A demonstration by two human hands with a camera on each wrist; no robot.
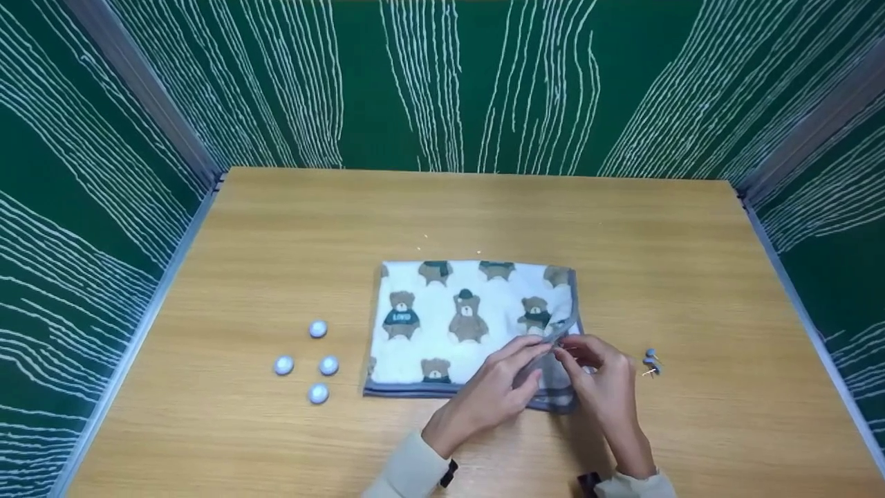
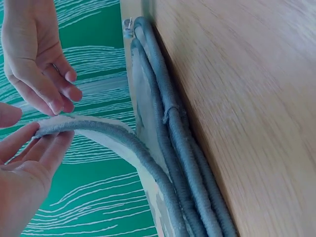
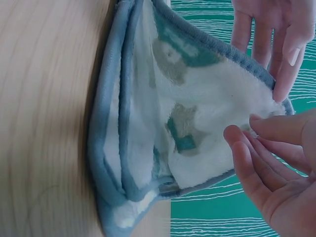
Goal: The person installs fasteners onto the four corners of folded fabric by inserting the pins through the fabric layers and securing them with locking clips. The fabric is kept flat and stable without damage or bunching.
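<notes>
A folded white blanket [image 1: 429, 325] with bear prints and grey-blue piping lies on the table, its near right corner lifted. At that raised corner, the left hand [image 1: 491, 387] holds the piped edge [image 2: 98, 126] with its fingers. Close against the same corner is the right hand [image 1: 605, 380], thumb and fingertips brought together. A tiny pale thing [image 3: 253, 133] shows between them; its kind is too small to tell. In the right wrist view the left hand [image 3: 276, 39] is partly behind the blanket [image 3: 212, 98].
Several small round pale balls [image 1: 318, 393] sit on the wooden table [image 1: 207, 290] left of the blanket. To the right lie several small pins with blue heads [image 1: 651, 361]. Green walls with white lines [image 1: 470, 83] stand around the back and sides.
</notes>
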